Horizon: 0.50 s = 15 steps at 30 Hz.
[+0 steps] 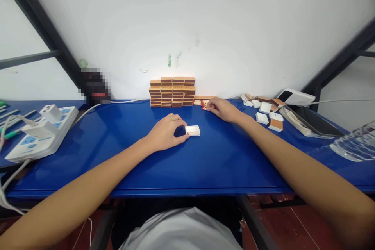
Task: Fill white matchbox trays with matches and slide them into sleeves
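My left hand (168, 133) grips the left end of a small white matchbox tray (193, 130) between thumb and fingers. The tray lies open side up on the blue table, and a red match tip shows by my thumb. Farther back, my right hand (219, 108) has its fingers pinched together at a small heap of red-tipped matches (203, 104). How many matches its fingertips hold is hidden. Left of the heap, against the wall, stands a stack of brown and tan matchboxes (172, 93). More tan boxes (202, 97) lie behind the matches.
White trays (261, 118) and brown matchbox sleeves (275, 125) lie scattered on the right. Beyond them are a white device (295, 97), a dark tray-like item (318, 121) and clear plastic (354, 144). On the left sits a power strip (55, 140) with plugs and cables.
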Tool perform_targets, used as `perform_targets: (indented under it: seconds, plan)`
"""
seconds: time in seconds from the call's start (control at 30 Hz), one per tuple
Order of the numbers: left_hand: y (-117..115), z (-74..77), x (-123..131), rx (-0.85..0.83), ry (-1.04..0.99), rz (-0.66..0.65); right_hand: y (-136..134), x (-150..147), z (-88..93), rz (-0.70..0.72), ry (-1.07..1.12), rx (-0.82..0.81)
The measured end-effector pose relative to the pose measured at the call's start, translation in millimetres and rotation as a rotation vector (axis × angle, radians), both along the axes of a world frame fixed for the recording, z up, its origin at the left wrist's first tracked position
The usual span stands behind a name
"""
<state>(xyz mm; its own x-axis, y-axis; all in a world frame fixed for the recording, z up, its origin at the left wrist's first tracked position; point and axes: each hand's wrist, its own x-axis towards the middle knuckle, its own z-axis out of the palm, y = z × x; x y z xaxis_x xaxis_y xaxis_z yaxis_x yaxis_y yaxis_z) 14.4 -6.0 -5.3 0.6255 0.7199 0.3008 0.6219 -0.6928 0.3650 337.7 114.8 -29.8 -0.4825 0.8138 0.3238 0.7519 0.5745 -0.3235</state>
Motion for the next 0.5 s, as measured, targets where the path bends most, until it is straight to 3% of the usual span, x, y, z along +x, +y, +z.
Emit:
perform_targets:
  seconds: [0.3,0.5]
  plan:
    - [0,1.1,0,0.002,0.001,-0.004,1,0,-2.4,0.015,-0.022,0.004]
    - [-1,1.4,0,0.004,-0.005,-0.008,-11,-3,8.5,-0.001,-0.025,0.004]
